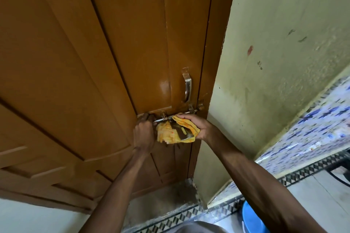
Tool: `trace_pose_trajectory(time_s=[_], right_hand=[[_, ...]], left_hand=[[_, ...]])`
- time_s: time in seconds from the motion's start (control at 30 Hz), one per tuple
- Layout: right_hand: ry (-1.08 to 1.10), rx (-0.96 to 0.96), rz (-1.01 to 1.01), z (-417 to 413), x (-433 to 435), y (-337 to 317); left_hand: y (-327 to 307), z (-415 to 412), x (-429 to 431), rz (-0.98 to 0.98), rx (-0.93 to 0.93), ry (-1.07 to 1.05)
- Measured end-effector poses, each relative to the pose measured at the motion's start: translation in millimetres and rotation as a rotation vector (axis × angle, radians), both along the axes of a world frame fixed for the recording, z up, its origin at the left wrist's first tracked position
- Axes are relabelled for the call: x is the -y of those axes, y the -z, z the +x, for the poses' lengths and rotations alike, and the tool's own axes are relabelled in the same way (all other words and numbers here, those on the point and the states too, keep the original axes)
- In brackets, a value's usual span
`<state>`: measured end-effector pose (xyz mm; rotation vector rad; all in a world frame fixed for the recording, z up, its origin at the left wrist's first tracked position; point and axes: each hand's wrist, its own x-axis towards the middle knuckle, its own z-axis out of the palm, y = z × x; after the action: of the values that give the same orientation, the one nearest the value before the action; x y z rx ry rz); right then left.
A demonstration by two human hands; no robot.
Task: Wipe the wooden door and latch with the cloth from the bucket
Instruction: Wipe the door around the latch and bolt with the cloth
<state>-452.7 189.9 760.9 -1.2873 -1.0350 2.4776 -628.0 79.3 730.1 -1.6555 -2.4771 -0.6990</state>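
Observation:
The brown wooden door [98,58] fills the left and centre of the view. Its metal sliding latch [186,112] runs across the door edge, below a steel pull handle [187,86]. My right hand [204,128] grips a yellow-orange cloth [170,133] wrapped around the latch's hanging flat plate. My left hand [144,132] is closed against the door at the left end of the latch bolt, touching the cloth; what it grips is hidden.
A pale green wall [284,53] stands right of the door frame, with blue patterned tiles [312,134] lower down. A blue bucket [251,217] sits on the floor at bottom right. A black-and-white border strip [189,215] crosses the floor.

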Motion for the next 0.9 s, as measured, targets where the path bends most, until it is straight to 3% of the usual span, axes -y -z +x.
trace_pose_trajectory(time_s=[0.37,0.5,0.67,0.9], right_hand=[[-0.079,0.009,-0.076,29.6,23.3,17.8],[-0.124,0.109,-0.01,26.1,18.6,11.9],[-0.033,0.106,0.084,7.4,14.6,-0.8],[-0.018,0.074,0.035,49.3,45.2,20.5]], left_hand=[[2.1,4.0,-0.4,-0.034,-0.065,-0.057],[1.6,5.3,-0.7,-0.027,-0.069,-0.052],[-1.4,5.2,-1.8,-0.03,-0.034,-0.041],[-2.3,5.5,0.7,-0.031,-0.028,-0.051]])
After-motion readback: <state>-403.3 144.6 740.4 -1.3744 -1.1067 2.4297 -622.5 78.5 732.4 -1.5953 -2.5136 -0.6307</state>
